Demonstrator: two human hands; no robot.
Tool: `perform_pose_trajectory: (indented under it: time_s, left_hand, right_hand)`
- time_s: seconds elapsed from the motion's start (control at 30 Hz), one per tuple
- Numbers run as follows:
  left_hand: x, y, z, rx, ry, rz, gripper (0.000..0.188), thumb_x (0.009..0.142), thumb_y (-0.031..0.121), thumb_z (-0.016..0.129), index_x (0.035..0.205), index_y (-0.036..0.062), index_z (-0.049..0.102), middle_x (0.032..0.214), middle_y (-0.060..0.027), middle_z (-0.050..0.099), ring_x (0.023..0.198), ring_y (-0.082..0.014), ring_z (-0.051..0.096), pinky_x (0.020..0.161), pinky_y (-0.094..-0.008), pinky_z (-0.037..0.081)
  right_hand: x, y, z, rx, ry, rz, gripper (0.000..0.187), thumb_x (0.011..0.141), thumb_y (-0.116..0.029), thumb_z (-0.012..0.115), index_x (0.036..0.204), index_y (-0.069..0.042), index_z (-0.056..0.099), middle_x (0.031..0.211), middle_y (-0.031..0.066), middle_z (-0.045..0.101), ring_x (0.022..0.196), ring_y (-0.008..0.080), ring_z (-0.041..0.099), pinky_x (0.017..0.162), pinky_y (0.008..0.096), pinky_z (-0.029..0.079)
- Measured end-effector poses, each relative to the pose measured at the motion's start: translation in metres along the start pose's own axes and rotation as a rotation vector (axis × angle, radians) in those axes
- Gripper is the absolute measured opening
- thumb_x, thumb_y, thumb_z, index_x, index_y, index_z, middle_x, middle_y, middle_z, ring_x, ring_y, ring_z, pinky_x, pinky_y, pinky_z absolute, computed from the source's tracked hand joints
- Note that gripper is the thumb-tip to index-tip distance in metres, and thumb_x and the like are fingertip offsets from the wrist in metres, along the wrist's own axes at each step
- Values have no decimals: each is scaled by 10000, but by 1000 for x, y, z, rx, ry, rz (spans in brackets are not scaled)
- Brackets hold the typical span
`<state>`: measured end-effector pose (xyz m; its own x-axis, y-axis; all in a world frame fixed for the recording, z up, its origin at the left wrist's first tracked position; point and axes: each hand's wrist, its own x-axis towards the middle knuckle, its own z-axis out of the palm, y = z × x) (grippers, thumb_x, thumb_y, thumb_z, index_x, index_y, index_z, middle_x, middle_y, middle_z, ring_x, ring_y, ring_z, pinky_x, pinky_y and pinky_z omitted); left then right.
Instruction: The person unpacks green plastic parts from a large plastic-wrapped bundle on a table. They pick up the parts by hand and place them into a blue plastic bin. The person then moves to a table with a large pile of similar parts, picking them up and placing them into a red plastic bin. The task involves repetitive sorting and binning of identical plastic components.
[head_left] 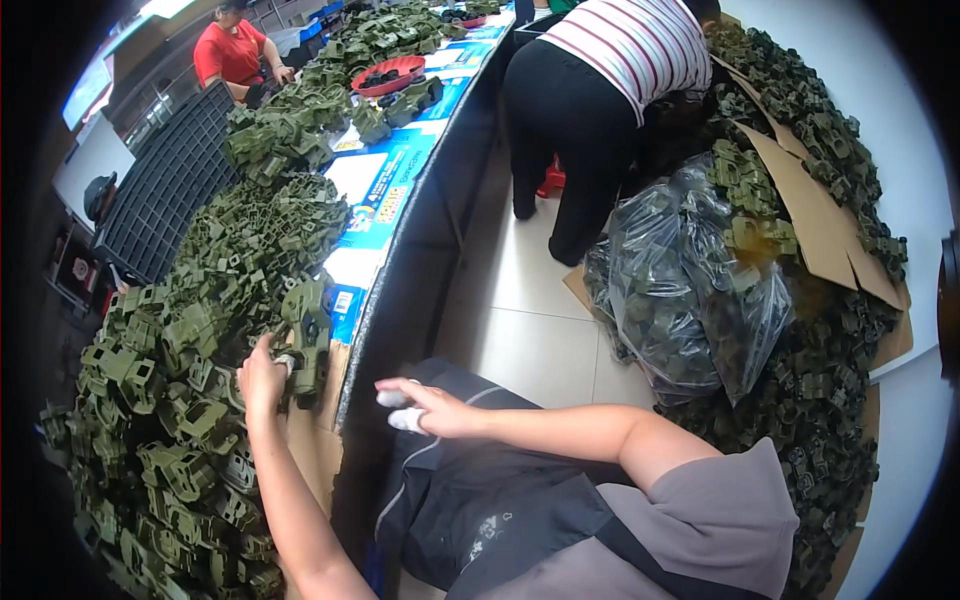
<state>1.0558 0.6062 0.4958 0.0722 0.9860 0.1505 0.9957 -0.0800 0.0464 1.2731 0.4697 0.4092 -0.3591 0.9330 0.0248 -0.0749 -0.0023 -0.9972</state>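
Observation:
My left hand [262, 380] reaches over the heap of olive-green plastic toy vehicle parts [190, 340] on the table. Its index finger is stretched out, with a white-wrapped fingertip beside it. Right next to those fingers lies a larger green toy vehicle body [308, 325], near the table edge; whether they touch it is unclear. My right hand [430, 410] is off the table, above my dark apron [490, 500]. Its fingers reach out to the left, some wrapped in white, and nothing shows in them.
Blue-and-white cardboard [375, 195] covers the table's right side, with a red bowl [388, 76] of dark pieces farther along. On the right, a clear plastic bag [690, 290] of parts and more heaps stand by the wall. A person in stripes [610, 70] bends there; another in red [235, 55] works across the table.

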Motion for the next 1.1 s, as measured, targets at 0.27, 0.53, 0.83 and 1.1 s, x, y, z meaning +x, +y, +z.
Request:
perform_pose_trajectory:
  time_s: [0.27, 0.53, 0.83, 1.1]
  left_hand:
    - [-50, 30, -31, -225, 369, 136, 484, 669, -32, 527, 1136, 91, 500, 878, -150, 527, 777, -330, 537, 673, -400, 418]
    - [-131, 80, 18, -814, 571, 161, 558, 684, -31, 551, 1223, 30, 420, 914, -144, 532, 805, -282, 542, 713, -354, 442]
    - [-192, 74, 56, -1146, 140, 237, 928, 643, -11, 576, 1331, 37, -44, 1240, -191, 317, 1110, -303, 382, 931, -375, 301]
    - [-231, 38, 41, -1606, 44, -5, 844, 737, 47, 573, 1345, 185, 4, 1053, -156, 459, 841, -258, 560, 697, -352, 498]
  right_hand:
    - [40, -6, 31, 270, 127, -154, 610, 834, -69, 477, 1343, -127, 145, 1252, 122, 373, 1091, 213, 419, 884, 312, 368]
    - [23, -21, 20, -107, 305, -427, 842, 757, -137, 614, 1345, -22, 22, 1318, 172, 302, 1210, 254, 329, 974, 307, 274]
    - [-38, -13, 3, -296, -51, -411, 868, 666, -19, 557, 1344, -20, 16, 1344, 189, 245, 1229, 299, 289, 1010, 335, 240]
    - [-78, -25, -77, -503, 193, -241, 814, 687, -60, 552, 1352, -65, 84, 1269, 237, 333, 1170, 323, 370, 963, 326, 299]
